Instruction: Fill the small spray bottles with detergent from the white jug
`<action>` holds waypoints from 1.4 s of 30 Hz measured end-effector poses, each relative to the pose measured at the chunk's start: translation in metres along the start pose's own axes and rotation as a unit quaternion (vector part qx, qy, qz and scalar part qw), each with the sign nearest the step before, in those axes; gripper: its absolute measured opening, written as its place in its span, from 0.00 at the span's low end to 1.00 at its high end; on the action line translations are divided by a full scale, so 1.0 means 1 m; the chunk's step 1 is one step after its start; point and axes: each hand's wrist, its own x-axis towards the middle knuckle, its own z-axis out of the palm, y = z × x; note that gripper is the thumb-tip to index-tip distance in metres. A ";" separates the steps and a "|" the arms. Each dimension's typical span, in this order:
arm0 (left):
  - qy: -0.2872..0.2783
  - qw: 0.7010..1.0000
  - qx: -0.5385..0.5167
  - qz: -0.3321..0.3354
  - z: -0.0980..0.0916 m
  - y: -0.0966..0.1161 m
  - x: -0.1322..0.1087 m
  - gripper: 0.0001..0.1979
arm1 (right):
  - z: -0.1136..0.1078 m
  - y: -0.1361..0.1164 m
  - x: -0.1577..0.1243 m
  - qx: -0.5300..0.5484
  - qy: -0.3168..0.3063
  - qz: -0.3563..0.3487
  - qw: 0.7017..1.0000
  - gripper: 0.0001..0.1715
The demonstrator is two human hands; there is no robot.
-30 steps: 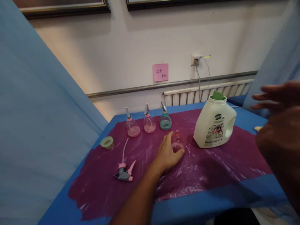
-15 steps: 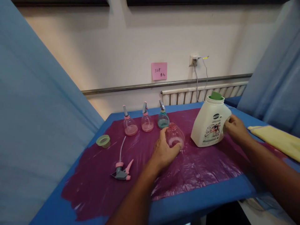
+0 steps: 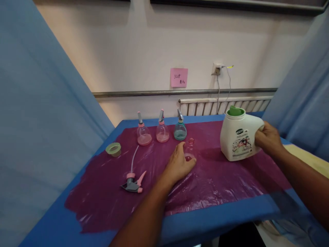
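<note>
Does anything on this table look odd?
A spray head lies on its side on the purple sheet, tube trailing, apart from the open bottle that the left hand holds. A green cap sits alone at the left; the jug in the right hand is uncapped.

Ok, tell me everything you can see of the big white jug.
Squat white jug, opaque plastic by its look, printed label in front, green spout on top with no cap. It leans slightly over the purple sheet, base contact unclear, right of the small pink bottle. The right hand grips its handle side.
</note>
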 end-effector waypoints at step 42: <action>0.001 0.997 0.024 0.067 0.005 -0.002 -0.002 0.44 | -0.039 -0.138 0.049 -0.535 -0.128 -0.327 0.768 0.12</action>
